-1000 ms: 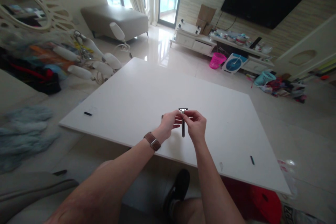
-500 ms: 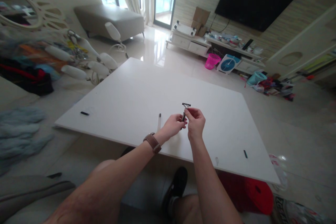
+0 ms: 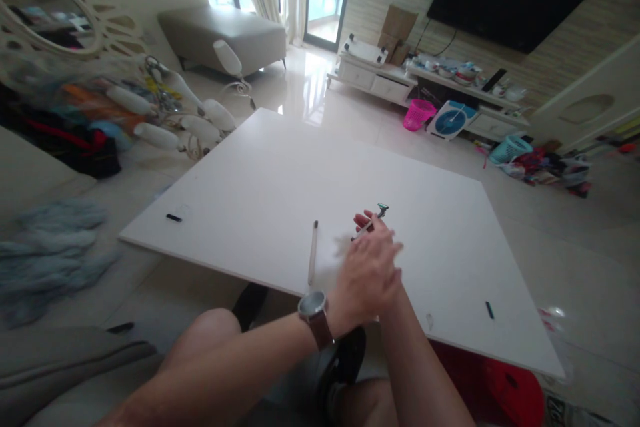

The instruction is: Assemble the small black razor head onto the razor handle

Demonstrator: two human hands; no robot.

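Observation:
My right hand [image 3: 373,219] holds a razor [image 3: 383,211] above the white table [image 3: 280,167]; its head points up and away, and the handle's dark end shows past the fingers. In front of the right hand and wrist lies my left hand [image 3: 369,273], blurred, with its fingers apart and nothing seen in them. I cannot tell how firmly it touches the right hand. On the left wrist is a watch [image 3: 314,307] with a brown strap. Left of the hands, a slim pale stick with a dark tip [image 3: 313,253] rests on the table.
Small black strips lie at the table's left [image 3: 173,217] and right [image 3: 489,309]. A small clear piece [image 3: 429,320] sits near the front edge. Beneath the right corner is a red object [image 3: 520,387]. A lamp with white shades [image 3: 157,136] stands beyond the left edge.
My left hand has left the razor and moved back over the right hand and wrist. The razor has tilted to the right in my right hand. The view has shifted slightly left.

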